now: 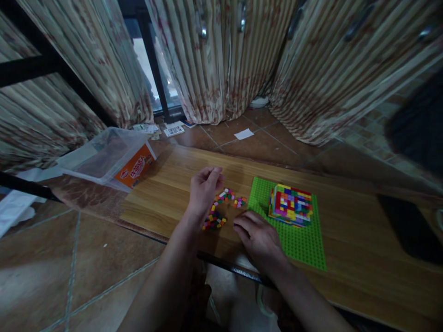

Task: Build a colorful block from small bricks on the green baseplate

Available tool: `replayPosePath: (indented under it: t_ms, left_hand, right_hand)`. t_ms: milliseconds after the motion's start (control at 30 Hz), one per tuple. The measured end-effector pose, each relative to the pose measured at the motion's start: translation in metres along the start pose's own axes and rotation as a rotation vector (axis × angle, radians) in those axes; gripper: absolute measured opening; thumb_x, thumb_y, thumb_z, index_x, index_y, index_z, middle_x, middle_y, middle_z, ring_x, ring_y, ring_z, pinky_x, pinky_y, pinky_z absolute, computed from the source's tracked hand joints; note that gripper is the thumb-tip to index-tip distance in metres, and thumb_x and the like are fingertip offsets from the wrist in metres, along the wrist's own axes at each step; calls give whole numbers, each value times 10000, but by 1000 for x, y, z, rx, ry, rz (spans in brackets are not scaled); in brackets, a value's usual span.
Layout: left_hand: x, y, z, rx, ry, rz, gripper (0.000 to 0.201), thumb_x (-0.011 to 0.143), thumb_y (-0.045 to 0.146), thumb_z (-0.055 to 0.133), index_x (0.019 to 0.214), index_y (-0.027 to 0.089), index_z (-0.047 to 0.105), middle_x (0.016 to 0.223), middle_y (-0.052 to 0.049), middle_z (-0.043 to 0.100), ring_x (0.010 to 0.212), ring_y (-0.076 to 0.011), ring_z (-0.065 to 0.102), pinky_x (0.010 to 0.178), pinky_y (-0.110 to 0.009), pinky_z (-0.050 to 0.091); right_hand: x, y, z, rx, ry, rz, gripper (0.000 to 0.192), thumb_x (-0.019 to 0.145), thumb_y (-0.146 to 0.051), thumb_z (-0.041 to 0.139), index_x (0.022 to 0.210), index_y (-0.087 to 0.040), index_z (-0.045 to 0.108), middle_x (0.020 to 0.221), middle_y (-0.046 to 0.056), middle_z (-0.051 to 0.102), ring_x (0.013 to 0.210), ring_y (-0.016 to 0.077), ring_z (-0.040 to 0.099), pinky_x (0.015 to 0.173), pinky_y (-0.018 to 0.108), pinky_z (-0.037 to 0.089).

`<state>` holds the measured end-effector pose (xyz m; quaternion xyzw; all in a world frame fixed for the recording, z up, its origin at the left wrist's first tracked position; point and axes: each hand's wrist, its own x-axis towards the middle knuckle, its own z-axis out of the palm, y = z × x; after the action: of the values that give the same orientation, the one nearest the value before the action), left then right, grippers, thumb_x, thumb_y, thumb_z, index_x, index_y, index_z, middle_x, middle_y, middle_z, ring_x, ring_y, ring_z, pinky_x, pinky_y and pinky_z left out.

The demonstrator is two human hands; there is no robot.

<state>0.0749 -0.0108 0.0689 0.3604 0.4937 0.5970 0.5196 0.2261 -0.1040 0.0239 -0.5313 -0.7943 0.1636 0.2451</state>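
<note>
Above the far side of the loose toy bricks (214, 220), my left hand (204, 191) is closed, thumb against curled fingers. Whatever it may hold is hidden. Fingers pinched together, my right hand (259, 237) is low over the wooden table between the loose bricks and the green baseplate (301, 249). A tiny dark purple brick (236, 224) shows at its fingertips. On the baseplate stands a block built of many-coloured bricks (291, 205), with layered sides and a patchwork top. Several more loose bricks (238, 202) lie between my hands and the baseplate's left edge.
A clear plastic bin (104, 159) with an orange label stands at the table's left end. A black flat object (410, 226) lies on the table (356, 240) at the right. Papers (244, 134) lie on the tiled floor before the striped curtains (221, 64).
</note>
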Motion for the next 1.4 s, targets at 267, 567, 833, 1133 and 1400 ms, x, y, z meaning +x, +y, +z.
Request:
replayPosePath:
  t_ms: [267,567,833,1133,1400]
  left_hand:
    - [-2,-2,7,46,-29,-19,250,683,367,710,759,135,658,634,17,609,569,-70,530,561,-186,414]
    - [-8,-4,17,168,-70,-23,257,724,390,679,784,141,664,669,9,622,587,-88,544,594,-205,436]
    - [-11,-9,24,220,-117,-23,273,727,410,672,807,149,668,686,1,629,623,-114,574,623,-228,463]
    - [-15,-15,33,286,-191,-24,237,758,387,638,777,152,659,651,8,608,557,-92,522,553,-206,434]
    - [-17,-22,37,292,-217,-36,281,749,430,657,787,152,677,658,-4,622,589,-108,565,548,-204,456]
  right_hand:
    - [1,0,2,-73,0,-21,152,912,-152,538,814,-197,646,828,45,640,809,196,600,736,311,471]
    - [-6,-4,-22,190,93,-14,193,955,-200,486,968,-208,678,844,42,631,812,173,602,728,293,493]
    - [-20,16,-72,367,309,155,132,934,-262,566,945,-241,696,918,15,681,857,145,643,766,265,501]
    - [-32,65,-93,379,543,436,205,862,-402,633,905,-210,692,728,2,696,646,162,647,616,279,508]
    - [-28,70,-88,188,478,283,161,875,-349,605,834,-243,718,959,46,658,918,208,628,827,358,490]
